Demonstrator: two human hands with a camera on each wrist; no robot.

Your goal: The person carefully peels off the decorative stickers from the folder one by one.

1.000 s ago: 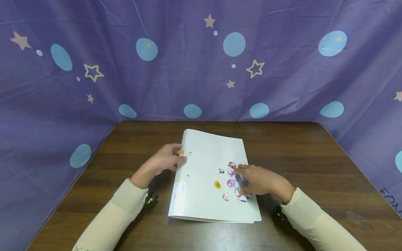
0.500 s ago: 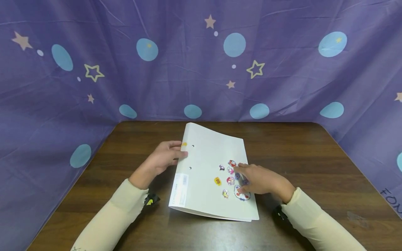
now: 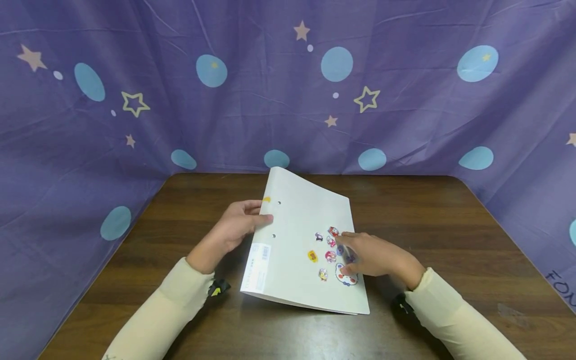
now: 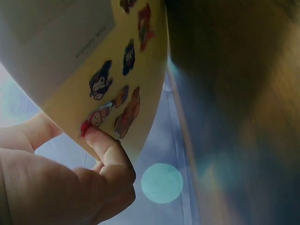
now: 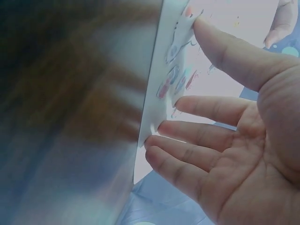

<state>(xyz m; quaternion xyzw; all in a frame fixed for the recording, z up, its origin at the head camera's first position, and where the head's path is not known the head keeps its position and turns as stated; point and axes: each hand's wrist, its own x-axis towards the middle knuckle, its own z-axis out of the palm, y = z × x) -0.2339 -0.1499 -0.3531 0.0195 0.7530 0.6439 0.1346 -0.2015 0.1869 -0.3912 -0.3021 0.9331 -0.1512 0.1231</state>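
Observation:
A white binder folder (image 3: 297, 235) lies on the table with its left, spine side raised and its right side lower. Small cartoon stickers (image 3: 330, 256) dot its front cover, and a printed label (image 3: 257, 267) is on the spine. My left hand (image 3: 236, 225) grips the spine side, thumb on the front and fingers behind. In the left wrist view, fingertips press a face of the folder (image 4: 65, 89) that bears several stickers (image 4: 101, 80). My right hand (image 3: 375, 255) rests on the cover's right edge over some stickers; the right wrist view shows its fingers (image 5: 197, 133) nearly straight.
The brown wooden table (image 3: 427, 215) extends around the folder on all sides. A purple curtain (image 3: 270, 85) with stars and blue dots hangs behind and beside it. A clear scrap (image 3: 510, 312), perhaps tape, is on the table at the right.
My left hand has raised the folder's spine side and tilted it, its top corner shifting away toward the curtain. The right hand has stayed on the cover almost unmoved.

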